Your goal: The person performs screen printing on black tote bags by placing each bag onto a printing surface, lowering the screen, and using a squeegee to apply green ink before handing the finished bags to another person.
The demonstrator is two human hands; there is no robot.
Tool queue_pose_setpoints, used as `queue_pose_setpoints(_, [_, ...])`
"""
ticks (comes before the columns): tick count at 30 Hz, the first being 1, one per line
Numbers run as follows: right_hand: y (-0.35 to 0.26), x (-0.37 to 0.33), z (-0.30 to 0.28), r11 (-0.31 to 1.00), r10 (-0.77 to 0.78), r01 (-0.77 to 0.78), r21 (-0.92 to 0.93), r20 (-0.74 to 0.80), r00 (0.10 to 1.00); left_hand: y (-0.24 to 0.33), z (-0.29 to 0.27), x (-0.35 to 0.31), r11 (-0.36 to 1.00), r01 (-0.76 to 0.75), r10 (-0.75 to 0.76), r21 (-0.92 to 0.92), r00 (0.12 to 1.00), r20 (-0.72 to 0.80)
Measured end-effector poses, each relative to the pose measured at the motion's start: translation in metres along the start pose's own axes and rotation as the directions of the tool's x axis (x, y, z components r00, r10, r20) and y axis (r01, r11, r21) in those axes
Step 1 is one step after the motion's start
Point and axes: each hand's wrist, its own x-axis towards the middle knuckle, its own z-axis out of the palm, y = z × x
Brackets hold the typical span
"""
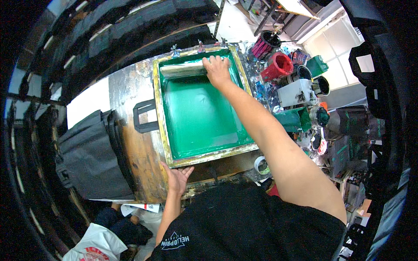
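A screen-printing frame (163,130) with worn yellowish-white edges lies on the work table, its green mesh (202,115) smeared with green ink. Inside its far end, my right hand (217,69) is closed around the right part of a squeegee (180,69) with a pale wooden back. The squeegee lies crosswise; its blade edge is hard to make out. My left hand (177,177) is at the frame's near left corner, palm up with fingers spread, by the lower edge. From under the frame's left side sticks out a black bag handle (141,116).
Stacked black bags (93,152) lie on the table's left. Clamps (175,50) line the frame's far edge. At right stand ink containers, including a red one (278,65) and a white jug (296,92). A tape roll (261,165) lies near right. Another person (98,243) is at lower left.
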Motion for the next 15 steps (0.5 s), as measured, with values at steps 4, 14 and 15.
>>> queue_pose_setpoints(4, [0.028, 0.033, 0.025, 0.999, -0.006, 0.008, -0.031, 0.072, 0.997, 0.001, 0.001, 0.004, 0.999, 0.034, -0.033, 0.035, 0.999, -0.012])
queue_pose_setpoints(14, [0.044, 0.049, 0.007, 0.994, -0.080, 0.081, 0.074, -0.015, 0.997, 0.030, -0.050, 0.037, 0.682, 0.473, -0.503, 0.558, 0.857, -0.111])
queue_pose_setpoints(15, [0.041, 0.049, 0.007, 0.994, -0.078, 0.081, 0.072, -0.048, 0.996, 0.039, -0.038, 0.035, 0.682, 0.414, -0.451, 0.603, 0.887, -0.100])
